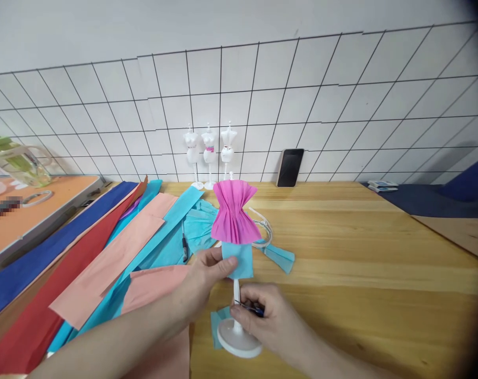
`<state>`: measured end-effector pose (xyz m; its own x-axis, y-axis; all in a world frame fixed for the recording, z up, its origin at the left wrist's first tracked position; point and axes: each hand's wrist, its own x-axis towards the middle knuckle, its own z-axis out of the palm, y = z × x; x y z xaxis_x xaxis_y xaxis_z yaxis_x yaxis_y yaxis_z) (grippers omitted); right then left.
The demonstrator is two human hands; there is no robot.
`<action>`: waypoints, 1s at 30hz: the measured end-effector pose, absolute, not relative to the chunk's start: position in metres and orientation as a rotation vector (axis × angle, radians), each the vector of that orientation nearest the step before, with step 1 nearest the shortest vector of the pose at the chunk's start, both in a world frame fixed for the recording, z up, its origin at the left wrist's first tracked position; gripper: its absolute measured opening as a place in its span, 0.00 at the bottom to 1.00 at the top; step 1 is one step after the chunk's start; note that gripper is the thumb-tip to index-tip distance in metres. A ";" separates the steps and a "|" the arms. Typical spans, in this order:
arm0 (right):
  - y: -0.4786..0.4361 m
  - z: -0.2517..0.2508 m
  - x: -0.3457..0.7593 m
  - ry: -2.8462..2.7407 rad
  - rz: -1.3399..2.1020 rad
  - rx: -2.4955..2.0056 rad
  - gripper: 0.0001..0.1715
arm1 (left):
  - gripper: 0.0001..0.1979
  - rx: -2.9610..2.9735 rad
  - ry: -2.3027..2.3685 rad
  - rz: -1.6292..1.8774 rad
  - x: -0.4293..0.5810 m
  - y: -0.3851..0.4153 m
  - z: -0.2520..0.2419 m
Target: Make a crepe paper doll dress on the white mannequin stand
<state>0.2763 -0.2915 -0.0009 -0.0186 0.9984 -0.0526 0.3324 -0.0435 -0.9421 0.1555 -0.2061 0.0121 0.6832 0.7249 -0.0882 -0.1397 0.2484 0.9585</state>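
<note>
A small white mannequin stand point(239, 339) rises in front of me on the wooden table point(360, 263). It wears a pleated pink paper top point(234, 213) and a light blue paper skirt point(239, 260). My left hand point(201, 287) pinches the left edge of the blue skirt. My right hand point(268, 321) is closed on small scissors point(250, 308) beside the stand's pole, just above its round base.
Long crepe paper sheets in blue, red, salmon and cyan point(104, 258) lie at the left. A pen point(184, 246) rests among them. Three white mini mannequins point(209, 152) and a phone point(290, 167) stand against the grid wall. A cyan scrap point(280, 256) lies right of the stand.
</note>
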 end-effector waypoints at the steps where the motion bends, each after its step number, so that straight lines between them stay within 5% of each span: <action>1: -0.292 -0.002 0.276 -1.454 1.082 -1.487 0.11 | 0.15 1.195 0.604 0.643 0.156 -0.207 0.012; 9: -0.292 -0.005 0.275 -1.433 1.139 -1.409 0.09 | 0.23 1.373 0.817 0.764 0.146 -0.213 0.006; 24: -0.289 -0.012 0.276 -1.466 1.028 -1.404 0.09 | 0.14 1.071 0.532 0.553 0.156 -0.219 0.001; 30: -0.281 -0.006 0.296 -1.549 0.724 -1.424 0.10 | 0.16 1.165 0.513 0.632 0.149 -0.208 -0.018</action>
